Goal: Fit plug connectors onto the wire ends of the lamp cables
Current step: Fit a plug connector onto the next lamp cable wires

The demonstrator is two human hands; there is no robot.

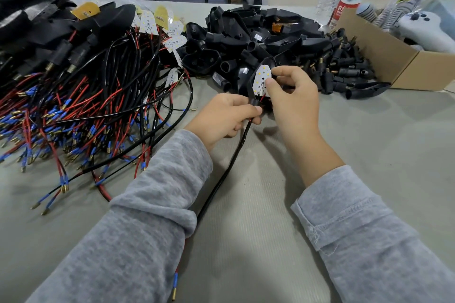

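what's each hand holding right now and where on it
The left hand grips the black cable just below the lamp housing. The right hand pinches the white LED board at its right edge, thumb on its face.

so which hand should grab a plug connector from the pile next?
Right, probably. The right hand only pinches the LED board and sits nearer the loose plug connectors beside the cardboard box. The left hand grips the black cable, keeping it steady.
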